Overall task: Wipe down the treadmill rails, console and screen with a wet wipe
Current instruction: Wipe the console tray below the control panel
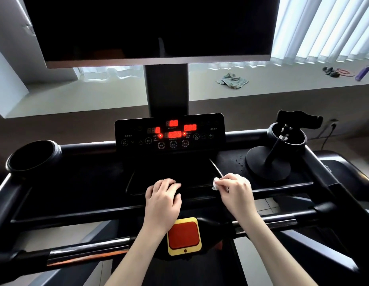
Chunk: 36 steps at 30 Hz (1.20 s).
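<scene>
At the console's (80, 182) front edge, wet wipe (216, 183) bunched in right hand (236, 189) — pinched between thumb and curled fingers; soft, light, limp, likely best kept wadded against the palm. Left hand (163, 195) loosely curled, resting on console — holding nothing.

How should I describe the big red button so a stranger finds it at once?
Start at the treadmill console with its glowing red digits. Go straight down toward the person; the button sits below the left hand. It alone is a red square in a yellow frame.
</scene>
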Motion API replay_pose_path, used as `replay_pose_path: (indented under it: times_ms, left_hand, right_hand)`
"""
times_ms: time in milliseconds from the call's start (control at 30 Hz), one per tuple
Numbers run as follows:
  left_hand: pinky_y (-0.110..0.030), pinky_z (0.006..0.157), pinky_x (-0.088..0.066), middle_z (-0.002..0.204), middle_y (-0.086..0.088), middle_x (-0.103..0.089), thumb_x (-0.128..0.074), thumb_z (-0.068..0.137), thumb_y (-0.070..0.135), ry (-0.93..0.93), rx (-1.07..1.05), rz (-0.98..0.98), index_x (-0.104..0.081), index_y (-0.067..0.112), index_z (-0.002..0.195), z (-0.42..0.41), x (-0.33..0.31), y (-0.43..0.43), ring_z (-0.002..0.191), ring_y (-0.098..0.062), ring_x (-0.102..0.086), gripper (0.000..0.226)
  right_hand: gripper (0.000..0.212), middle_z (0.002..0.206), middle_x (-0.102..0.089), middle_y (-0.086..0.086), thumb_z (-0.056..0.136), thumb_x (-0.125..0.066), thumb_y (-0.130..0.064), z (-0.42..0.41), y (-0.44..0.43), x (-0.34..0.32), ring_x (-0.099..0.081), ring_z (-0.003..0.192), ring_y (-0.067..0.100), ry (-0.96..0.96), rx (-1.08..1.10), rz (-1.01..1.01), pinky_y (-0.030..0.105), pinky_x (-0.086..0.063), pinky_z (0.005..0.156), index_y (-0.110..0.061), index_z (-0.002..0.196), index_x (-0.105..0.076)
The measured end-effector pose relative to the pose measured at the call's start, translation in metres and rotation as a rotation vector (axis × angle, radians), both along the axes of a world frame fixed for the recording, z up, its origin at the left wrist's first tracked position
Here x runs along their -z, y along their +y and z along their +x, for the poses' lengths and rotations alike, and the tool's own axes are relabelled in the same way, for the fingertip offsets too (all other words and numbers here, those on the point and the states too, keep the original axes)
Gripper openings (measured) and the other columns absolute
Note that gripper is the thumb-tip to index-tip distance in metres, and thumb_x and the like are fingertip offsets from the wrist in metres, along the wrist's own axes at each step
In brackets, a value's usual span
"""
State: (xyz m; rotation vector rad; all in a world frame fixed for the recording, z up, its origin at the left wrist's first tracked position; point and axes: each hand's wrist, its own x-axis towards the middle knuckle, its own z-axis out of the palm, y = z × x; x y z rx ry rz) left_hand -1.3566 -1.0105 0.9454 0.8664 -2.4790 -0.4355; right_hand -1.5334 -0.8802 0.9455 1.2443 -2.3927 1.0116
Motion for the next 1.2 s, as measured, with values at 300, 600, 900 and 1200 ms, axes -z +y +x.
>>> replay_pose_path:
  times_ms: [300,600,900,1200]
  left_hand:
    - [-0.023,0.105,-0.015,0.117,0.012,-0.060,-0.051,0.086,0.026,0.005,-0.006,0.012,-0.070,0.020,0.113,0.000,-0.001,0.001,0.120,-0.008,-0.044,0.033]
    - [-0.025,0.106,-0.016,0.119,0.013,-0.059,-0.050,0.087,0.026,0.000,-0.003,0.030,-0.070,0.021,0.115,0.001,-0.005,0.002,0.122,-0.006,-0.044,0.034]
    - [-0.028,0.105,-0.021,0.117,0.012,-0.060,-0.050,0.086,0.025,0.001,-0.010,0.021,-0.070,0.020,0.114,0.000,-0.004,0.001,0.121,-0.008,-0.046,0.034]
    - [-0.030,0.104,-0.023,0.116,0.011,-0.061,-0.051,0.086,0.024,0.002,-0.016,0.019,-0.071,0.020,0.113,0.000,-0.004,0.002,0.119,-0.010,-0.048,0.034]
  right_hand:
    - [0.013,0.078,-0.072,0.003,0.069,-0.082,0.004,-0.015,-0.041,-0.003,-0.068,0.074,0.025,-0.023,-0.066,-0.021,0.032,-0.055,0.073,-0.006,0.076,-0.077]
    - [0.015,0.070,-0.068,0.010,0.068,-0.072,0.013,-0.044,-0.073,-0.008,-0.065,0.065,0.034,-0.038,-0.005,0.010,0.031,-0.050,0.065,-0.001,0.065,-0.070]
    - [0.013,0.078,-0.070,0.009,0.073,-0.066,0.008,-0.063,-0.064,0.001,-0.062,0.064,0.035,0.026,-0.001,0.028,0.040,-0.051,0.070,-0.003,0.071,-0.074]
    - [0.015,0.078,-0.073,0.004,0.078,-0.067,0.001,-0.059,-0.051,0.002,-0.068,0.071,0.028,-0.011,-0.046,0.010,0.038,-0.041,0.088,-0.009,0.071,-0.076]
